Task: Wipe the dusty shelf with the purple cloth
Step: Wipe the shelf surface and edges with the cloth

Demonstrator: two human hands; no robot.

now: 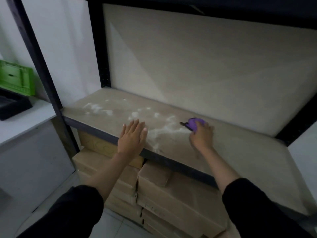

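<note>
The beige shelf board (240, 152) sits in a black metal frame, with white dust patches (101, 109) spread over its left and middle part. My right hand (202, 136) presses a bunched purple cloth (194, 123) onto the board, right of a streak of dust (164, 130). Most of the cloth is hidden under my fingers. My left hand (132, 138) lies flat on the shelf's front edge, fingers spread, holding nothing.
Cardboard boxes (154, 186) are stacked under the shelf. Black uprights (42, 69) frame the left side and a dark upper shelf (223, 11) hangs overhead. A green crate (15, 78) and a black tray (12, 103) rest on a white surface at left.
</note>
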